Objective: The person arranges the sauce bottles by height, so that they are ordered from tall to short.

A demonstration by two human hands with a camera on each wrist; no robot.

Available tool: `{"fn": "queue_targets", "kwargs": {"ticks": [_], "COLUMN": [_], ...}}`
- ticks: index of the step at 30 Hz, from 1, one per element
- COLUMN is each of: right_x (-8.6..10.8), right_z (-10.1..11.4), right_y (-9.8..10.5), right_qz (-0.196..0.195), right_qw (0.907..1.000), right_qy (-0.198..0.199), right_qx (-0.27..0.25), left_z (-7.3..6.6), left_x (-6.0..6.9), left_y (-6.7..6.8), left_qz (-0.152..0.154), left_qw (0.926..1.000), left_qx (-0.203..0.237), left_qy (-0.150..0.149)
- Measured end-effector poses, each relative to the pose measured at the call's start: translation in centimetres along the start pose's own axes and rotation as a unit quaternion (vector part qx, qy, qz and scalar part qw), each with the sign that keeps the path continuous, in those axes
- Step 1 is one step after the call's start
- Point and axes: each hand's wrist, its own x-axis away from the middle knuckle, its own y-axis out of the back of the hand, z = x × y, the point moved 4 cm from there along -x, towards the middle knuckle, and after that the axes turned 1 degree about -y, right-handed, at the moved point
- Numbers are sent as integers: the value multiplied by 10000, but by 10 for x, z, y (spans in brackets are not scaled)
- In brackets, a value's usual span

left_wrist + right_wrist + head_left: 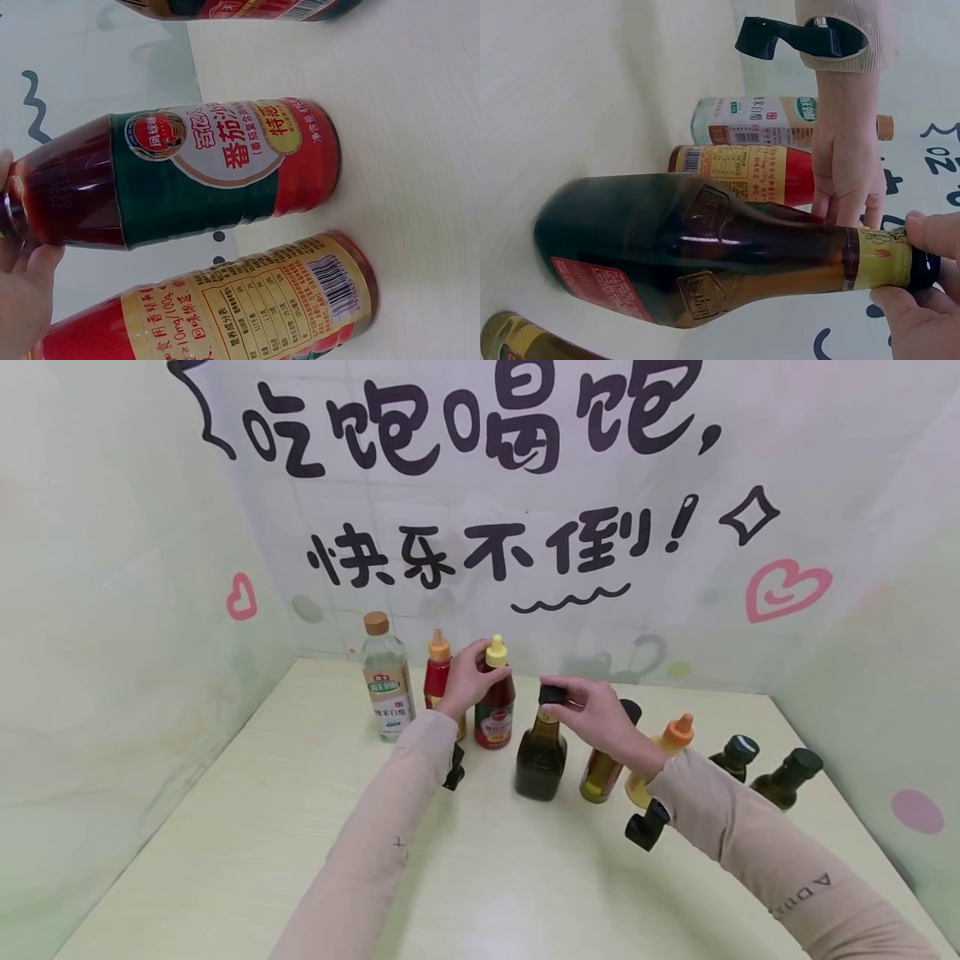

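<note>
Head view: the pale desk (pixel 262 843) runs from its back edge, at the printed backdrop (pixel 345 639), down past the bottom of the frame, its left edge slanting to the lower left. Its broadest stretch lies left of and below the bottles; a narrow gap parts the two I hold. I count eight bottles, in one row from middle left to middle right. My left hand (pixel 471 681) grips the neck of the ketchup bottle (pixel 495 722), dark red inside, at the centre; my right hand (pixel 596 717) pinches the dark bottle (pixel 541 764), just right of centre, by cap and neck. Two stand to the left: a vinegar bottle (pixel 387 685) of clear liquid and a red bottle (pixel 437 678). Four stand to the right: a slim bottle (pixel 599 777) with yellow-green liquid, an orange-nozzled bottle (pixel 677 732) and two dark-capped bottles (pixel 799 767). My right sleeve (pixel 750 835) partly covers those last, so I can't fairly judge their contents.
</note>
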Motion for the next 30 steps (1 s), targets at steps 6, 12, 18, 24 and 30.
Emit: {"fn": "queue_targets", "kwargs": {"ticks": [6,12,18,24,30], "right_x": [-5,-16,-28,-39,-48], "right_z": [7,18,24,22,15], "right_y": [6,13,22,26,27], "right_qz": [-240,-202,-307,-372,-366], "right_qw": [9997,9993,9978,9970,9978], "right_qy": [79,204,355,355,203], "right_qx": [38,228,459,578,516], "left_z": [0,0,-1,-1,-1], "left_x": [0,0,1,1,2], "left_y": [-1,0,0,0,0], "left_qz": [-20,-72,-88,-96,-98], "left_qw": [10000,9999,9999,9998,9999], "left_qx": [9,-38,-95,-131,-90], "left_qy": [48,75,90,92,61]}}
